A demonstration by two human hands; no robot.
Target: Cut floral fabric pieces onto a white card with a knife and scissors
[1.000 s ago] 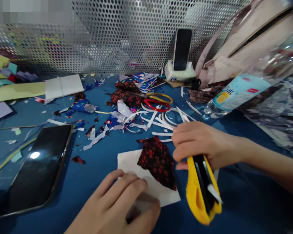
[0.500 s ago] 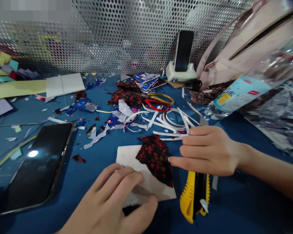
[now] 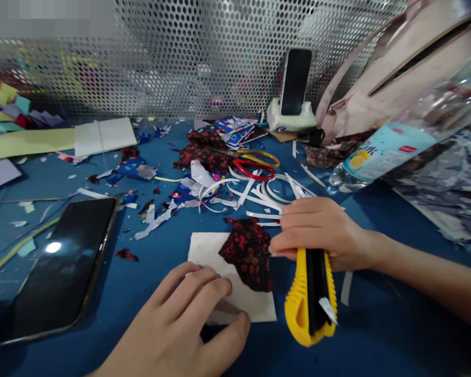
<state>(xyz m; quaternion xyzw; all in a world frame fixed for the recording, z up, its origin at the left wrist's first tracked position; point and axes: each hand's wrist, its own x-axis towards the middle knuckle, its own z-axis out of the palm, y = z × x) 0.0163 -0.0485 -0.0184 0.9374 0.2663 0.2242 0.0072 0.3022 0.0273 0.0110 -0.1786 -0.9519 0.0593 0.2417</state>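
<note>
Dark red-flowered scrap point(image 3: 249, 254) lies on white square card point(image 3: 206, 248), between hands, long axis slanting far-left to near-right. Right hand point(image 3: 325, 230) nearer, closed round yellow-and-black cutter point(image 3: 297, 306); scrap contact unclear. Left hand point(image 3: 180, 324) loosely open, fingers on card. Blue tabletop point(image 3: 153, 285); white strips point(image 3: 255, 196) just beyond.

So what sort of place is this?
Probably a craft workspace: a blue table with a yellow cutter, scissors and white paper strips.
</note>
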